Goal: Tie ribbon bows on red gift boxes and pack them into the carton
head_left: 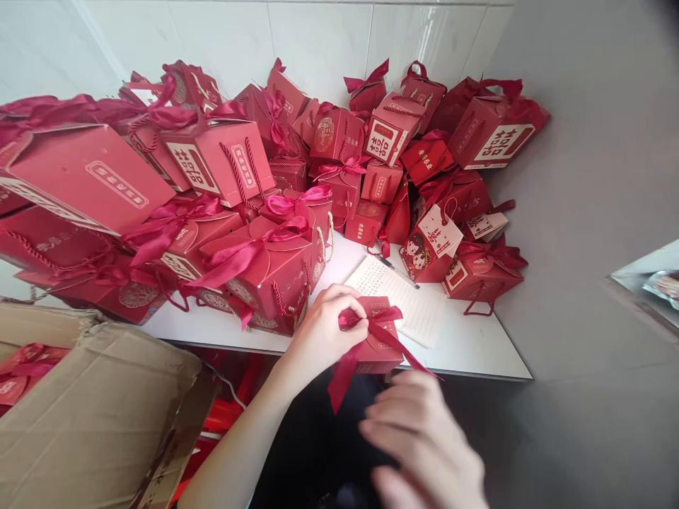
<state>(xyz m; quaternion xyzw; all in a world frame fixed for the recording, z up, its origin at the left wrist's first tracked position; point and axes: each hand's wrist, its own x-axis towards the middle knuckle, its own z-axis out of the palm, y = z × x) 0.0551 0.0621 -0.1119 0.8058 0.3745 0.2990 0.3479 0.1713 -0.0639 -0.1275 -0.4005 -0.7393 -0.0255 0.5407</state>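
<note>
A small red gift box (379,359) sits at the front edge of the white table, with a dark red ribbon (346,371) tied in a bow across its top. My left hand (321,332) rests on the box, thumb and finger pinching the bow near its knot. One ribbon tail hangs down over the front; another trails off to the right. Below and right of the box is my right hand (424,438), blurred by motion. Its fingers are apart, close to the right-hand tail, and nothing shows in them.
Behind the box lie an open notebook (424,322) with writing and a pen (395,268). Many red gift boxes (223,159) with ribbons and cord handles are heaped along the tiled wall. An open cardboard carton (100,403) stands lower left. A grey wall (578,212) bounds the right.
</note>
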